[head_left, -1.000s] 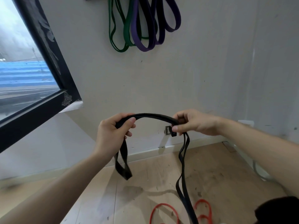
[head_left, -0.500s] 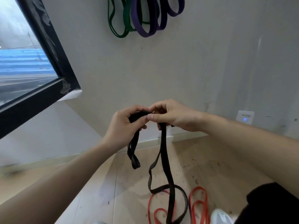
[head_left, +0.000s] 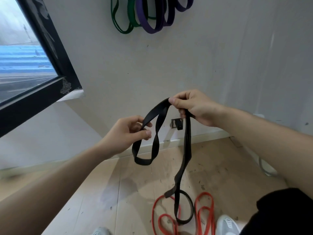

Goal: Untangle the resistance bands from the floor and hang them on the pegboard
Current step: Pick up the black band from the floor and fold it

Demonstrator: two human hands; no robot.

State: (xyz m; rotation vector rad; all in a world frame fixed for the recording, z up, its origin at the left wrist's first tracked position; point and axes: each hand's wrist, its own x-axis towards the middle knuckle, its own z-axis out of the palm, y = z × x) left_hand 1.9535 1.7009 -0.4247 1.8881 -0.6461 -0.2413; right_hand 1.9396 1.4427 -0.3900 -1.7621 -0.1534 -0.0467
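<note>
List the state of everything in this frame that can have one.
black band: held up by both hands, twisted, its lower loop down over the red band
left hand: pinches one strand of the black band
right hand: grips the black band at its top
red band: lying in loops on the floor, not yet hung
green bands: hanging on the wall
purple bands: hanging on the wall

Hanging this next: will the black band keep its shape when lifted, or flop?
Likely floppy: the black band droops and twists below the left hand and right hand. Probably light, since finger pinches carry it. Its bottom loop overlaps the red band, so it may snag.
</note>
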